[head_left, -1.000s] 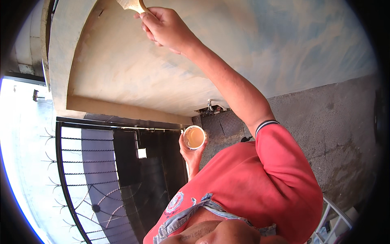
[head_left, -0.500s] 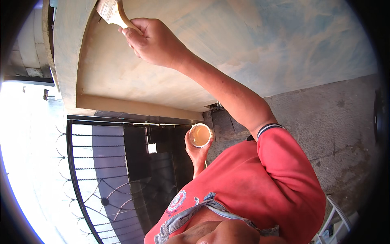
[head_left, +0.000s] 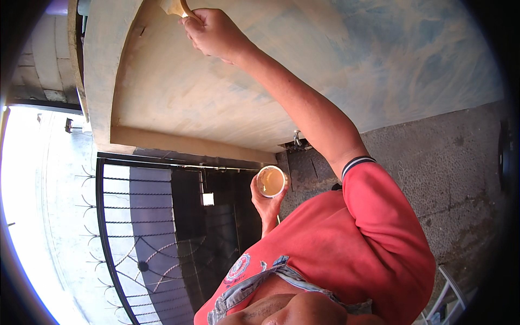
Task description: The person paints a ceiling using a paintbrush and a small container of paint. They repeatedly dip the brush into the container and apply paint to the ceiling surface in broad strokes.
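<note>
My right hand [head_left: 215,33] is closed round the handle of a paintbrush [head_left: 176,7] at the top left. The brush's bristle end is partly cut off by the upper edge of the view, so its contact with the wall is unclear. Beside it spreads a large wall [head_left: 260,92], streaked in beige over blue-grey. Lower down, my left hand [head_left: 264,205] grips a round white-rimmed cup [head_left: 271,181], with thin beige liquid inside. Its mouth faces up toward me, well apart from the brush.
A raised beige border [head_left: 189,142] frames the wall's left and lower sides. A black metal gate [head_left: 142,211] with twisted bars stands at the left. A small tap [head_left: 297,138] sits by the wall's foot. Rough grey paving [head_left: 433,157] and a white metal frame [head_left: 452,290] lie at right.
My right hand and the paintbrush have shifted up and to the right, away from the border's corner. The cup in my left hand stays nearly in place; the whole view has shifted slightly.
</note>
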A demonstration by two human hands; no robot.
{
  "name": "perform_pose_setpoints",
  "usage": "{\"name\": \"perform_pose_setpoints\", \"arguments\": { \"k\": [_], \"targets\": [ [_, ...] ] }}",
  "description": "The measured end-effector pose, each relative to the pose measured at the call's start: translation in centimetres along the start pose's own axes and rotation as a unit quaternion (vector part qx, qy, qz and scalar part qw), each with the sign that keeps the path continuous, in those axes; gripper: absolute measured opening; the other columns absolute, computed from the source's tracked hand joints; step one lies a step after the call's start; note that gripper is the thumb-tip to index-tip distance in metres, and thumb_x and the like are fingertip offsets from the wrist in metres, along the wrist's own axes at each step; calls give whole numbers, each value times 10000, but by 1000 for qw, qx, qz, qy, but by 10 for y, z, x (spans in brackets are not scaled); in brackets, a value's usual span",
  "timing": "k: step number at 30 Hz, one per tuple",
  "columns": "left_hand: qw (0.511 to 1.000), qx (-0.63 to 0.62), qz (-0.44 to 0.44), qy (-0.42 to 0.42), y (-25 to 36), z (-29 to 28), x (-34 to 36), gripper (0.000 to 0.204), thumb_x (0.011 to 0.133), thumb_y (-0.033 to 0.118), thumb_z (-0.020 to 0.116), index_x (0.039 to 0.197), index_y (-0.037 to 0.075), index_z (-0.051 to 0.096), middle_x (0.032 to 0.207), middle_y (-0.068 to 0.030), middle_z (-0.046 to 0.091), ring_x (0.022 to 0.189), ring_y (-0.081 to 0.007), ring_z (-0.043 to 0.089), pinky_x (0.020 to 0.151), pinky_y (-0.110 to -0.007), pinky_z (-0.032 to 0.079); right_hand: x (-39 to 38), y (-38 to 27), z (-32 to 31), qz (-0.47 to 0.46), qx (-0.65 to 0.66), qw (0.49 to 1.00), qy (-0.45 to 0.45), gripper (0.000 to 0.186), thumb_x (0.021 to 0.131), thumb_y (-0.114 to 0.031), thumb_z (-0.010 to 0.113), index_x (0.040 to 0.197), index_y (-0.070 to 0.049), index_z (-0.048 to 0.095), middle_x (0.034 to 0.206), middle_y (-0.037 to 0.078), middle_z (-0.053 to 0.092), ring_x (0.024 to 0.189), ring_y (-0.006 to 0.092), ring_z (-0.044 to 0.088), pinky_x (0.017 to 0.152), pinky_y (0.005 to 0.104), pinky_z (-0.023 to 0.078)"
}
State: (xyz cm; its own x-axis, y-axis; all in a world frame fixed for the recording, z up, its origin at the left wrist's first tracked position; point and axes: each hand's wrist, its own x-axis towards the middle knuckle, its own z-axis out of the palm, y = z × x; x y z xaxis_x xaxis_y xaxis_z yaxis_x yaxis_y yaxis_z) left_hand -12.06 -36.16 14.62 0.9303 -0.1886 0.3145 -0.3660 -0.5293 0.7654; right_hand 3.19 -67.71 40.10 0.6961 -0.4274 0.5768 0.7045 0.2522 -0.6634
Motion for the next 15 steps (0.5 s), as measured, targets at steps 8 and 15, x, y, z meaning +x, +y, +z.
{"name": "perform_pose_setpoints", "arguments": {
  "k": [8,15],
  "targets": [
    [1000,-1,-12,17,-3,0,-2,888,641,214,978,1368,0,515,1268,-124,672,1174,-212,646,1025,-363,506,-14,-3,16,-27,41,999,-16,262,1055,-219,545,935,0,623,668,-23,525,549,61,473,495,268,400],
    [1000,5,-18,11,-1,-1,0,892,643,214,978,1372,-2,510,1273,-127,670,1177,-213,645,1026,-364,506,-49,-21,29,-31,30,999,-22,271,1062,-229,550,938,1,618,648,-32,517,543,58,478,501,269,406]
  ]
}}
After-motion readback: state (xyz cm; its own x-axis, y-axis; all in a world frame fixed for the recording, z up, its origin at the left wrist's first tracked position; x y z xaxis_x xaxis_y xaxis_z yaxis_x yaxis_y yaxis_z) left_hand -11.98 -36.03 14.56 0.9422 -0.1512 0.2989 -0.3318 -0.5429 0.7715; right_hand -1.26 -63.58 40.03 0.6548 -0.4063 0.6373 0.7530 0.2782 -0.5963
